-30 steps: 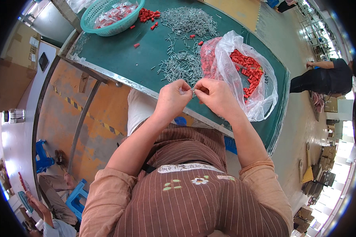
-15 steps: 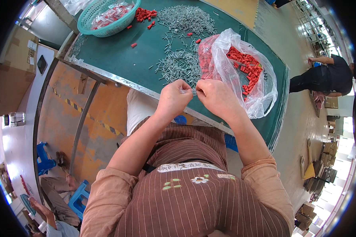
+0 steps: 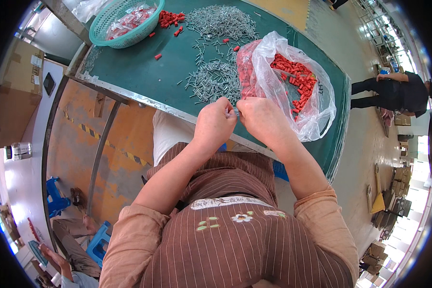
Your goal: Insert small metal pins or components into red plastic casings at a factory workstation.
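Observation:
My left hand (image 3: pixel 216 122) and my right hand (image 3: pixel 261 115) are both closed, fingertips nearly touching, over the near edge of the green table (image 3: pixel 129 72). A small clear plastic bag is pinched between them; my fingers hide most of it now. Just beyond my hands lies a loose heap of grey metal screws (image 3: pixel 213 81). Beside my right hand sits a large clear plastic bag (image 3: pixel 266 50), its mouth wide and full of red plastic wall plugs (image 3: pixel 305 81).
A second screw heap (image 3: pixel 221 21) spreads at the far side, next to loose red plugs (image 3: pixel 170 18). At the far left a teal basket (image 3: pixel 141 36) holds small filled packets. A co-worker (image 3: pixel 398 91) stands at the right; another person's hand (image 3: pixel 53 257) shows lower left.
My hands have drawn slightly closer, and the left has turned so its back covers more of the small bag. The whole view has shifted slightly.

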The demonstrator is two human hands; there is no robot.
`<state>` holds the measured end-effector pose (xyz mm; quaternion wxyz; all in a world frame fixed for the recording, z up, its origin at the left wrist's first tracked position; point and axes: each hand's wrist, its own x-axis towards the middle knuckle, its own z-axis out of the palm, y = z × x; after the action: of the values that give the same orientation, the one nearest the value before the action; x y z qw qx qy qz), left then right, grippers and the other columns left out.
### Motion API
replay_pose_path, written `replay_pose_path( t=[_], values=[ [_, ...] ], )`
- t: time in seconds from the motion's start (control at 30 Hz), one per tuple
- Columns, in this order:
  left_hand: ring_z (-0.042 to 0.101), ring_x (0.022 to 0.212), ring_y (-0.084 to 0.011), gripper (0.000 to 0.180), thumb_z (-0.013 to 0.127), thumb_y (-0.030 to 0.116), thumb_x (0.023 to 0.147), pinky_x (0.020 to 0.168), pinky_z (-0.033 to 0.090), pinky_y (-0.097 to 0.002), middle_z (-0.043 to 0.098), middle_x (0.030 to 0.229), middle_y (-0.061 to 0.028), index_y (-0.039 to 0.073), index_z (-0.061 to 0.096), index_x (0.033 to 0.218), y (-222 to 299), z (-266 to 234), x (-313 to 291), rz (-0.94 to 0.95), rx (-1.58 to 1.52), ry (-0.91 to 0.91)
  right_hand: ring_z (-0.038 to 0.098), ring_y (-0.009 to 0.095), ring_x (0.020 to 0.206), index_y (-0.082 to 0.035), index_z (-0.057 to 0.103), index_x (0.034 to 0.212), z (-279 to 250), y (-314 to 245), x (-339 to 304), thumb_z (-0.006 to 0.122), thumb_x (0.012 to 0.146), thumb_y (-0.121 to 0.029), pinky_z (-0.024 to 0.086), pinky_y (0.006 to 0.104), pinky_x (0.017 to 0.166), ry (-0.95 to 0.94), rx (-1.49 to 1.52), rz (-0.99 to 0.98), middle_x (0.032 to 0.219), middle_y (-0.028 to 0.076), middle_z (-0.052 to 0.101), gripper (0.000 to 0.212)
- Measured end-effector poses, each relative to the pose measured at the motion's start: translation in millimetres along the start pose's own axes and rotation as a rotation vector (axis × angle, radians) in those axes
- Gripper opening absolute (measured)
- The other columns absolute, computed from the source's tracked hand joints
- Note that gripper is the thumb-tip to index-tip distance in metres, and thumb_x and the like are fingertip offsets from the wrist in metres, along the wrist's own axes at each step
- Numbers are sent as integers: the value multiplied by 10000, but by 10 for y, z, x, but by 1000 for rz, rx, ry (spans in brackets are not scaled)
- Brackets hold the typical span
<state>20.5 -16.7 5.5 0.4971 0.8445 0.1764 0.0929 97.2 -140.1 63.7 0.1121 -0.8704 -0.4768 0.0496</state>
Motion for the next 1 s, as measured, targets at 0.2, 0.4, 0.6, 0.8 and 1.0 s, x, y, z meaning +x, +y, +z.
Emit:
replay_pose_path(
  t=[0.2, 0.4, 0.6, 0.8, 1.0],
  values=[
    [616, 735, -389, 127, 607, 114, 797, 679, 483, -440, 637, 759, -211, -10, 603, 819, 67, 19, 9, -190, -136, -57, 670, 340, 762, -24, 651, 791, 16, -25, -10, 565, 780, -52, 542, 429, 666, -42, -79, 30, 780, 164, 661, 90],
    [608, 597, -217, 160, 639, 151, 819, 555, 477, -360, 603, 657, -137, -2, 593, 831, 25, 67, -6, 40, 32, 22, 669, 339, 804, -22, 654, 796, 28, -19, 0, 565, 788, -61, 542, 423, 700, -78, -66, 56, 796, 168, 663, 97],
    [586, 567, -133, 128, 626, 139, 811, 475, 456, -323, 594, 635, -81, 13, 608, 827, -27, 12, 27, -170, -162, -58, 664, 309, 831, -6, 659, 914, -150, 33, 0, 569, 807, -51, 519, 391, 722, -51, 253, 104, 847, 167, 665, 147],
    [455, 453, -88, 82, 609, 96, 801, 405, 366, -241, 589, 646, -32, 21, 616, 834, 81, -106, 75, -301, -325, -125, 663, 208, 782, -6, 654, 1054, -98, 258, -116, 593, 821, -4, 516, 308, 728, 80, 517, 190, 874, 110, 687, 241],
    [418, 476, -39, 85, 615, 86, 790, 407, 306, -212, 598, 681, -25, 15, 618, 837, 209, -198, 95, -438, -666, -257, 629, 142, 760, 16, 644, 1038, 57, 368, -213, 605, 846, -16, 502, 274, 691, -31, 820, 272, 859, 70, 676, 199]
  ],
)
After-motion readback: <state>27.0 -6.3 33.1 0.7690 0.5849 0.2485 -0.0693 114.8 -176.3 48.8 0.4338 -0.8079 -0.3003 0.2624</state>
